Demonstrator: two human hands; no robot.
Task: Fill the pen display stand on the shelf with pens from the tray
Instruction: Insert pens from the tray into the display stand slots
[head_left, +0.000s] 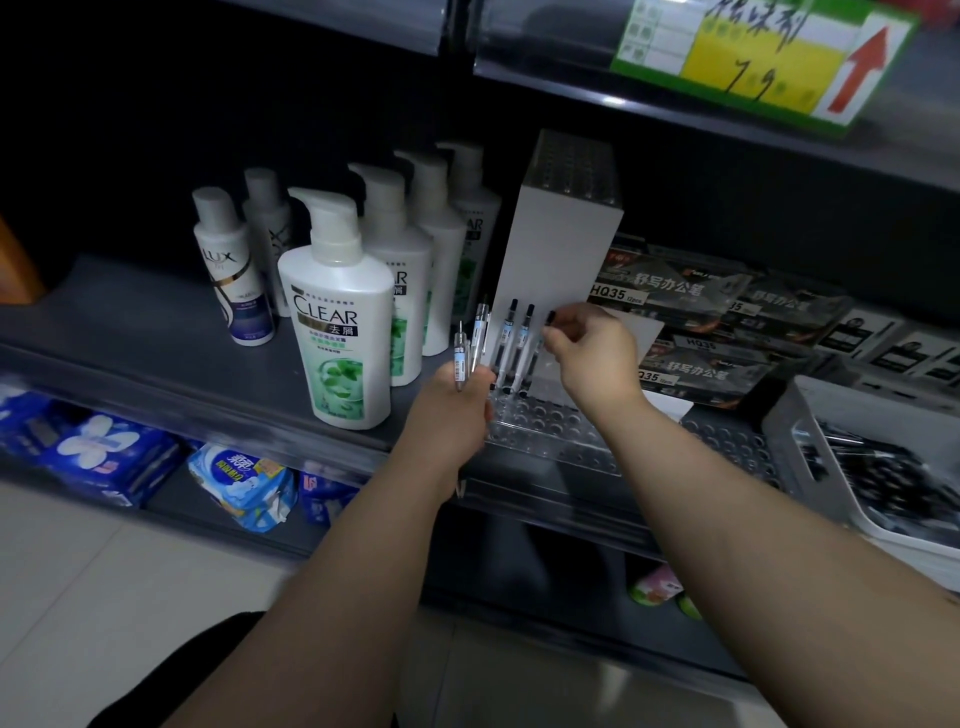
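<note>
A clear pen display stand (550, 431) with rows of round holes sits on the dark shelf, with a tall white back panel (558, 249). Two pens (514, 345) stand upright in its back-left holes. My left hand (457, 410) is shut on a bunch of clear pens (470, 348) that point upward, just left of the stand. My right hand (592, 348) pinches the top of one pen (549, 318) over the stand's back row; most of that pen is hidden behind my fingers. The white tray (795, 431) holding several pens is at the right.
White shampoo bottles (337, 322) stand on the shelf left of the stand. Dark boxes of pens (691, 312) lie behind and right of it. Blue packs (104, 452) fill the shelf below. A green and yellow price sign (753, 52) hangs above.
</note>
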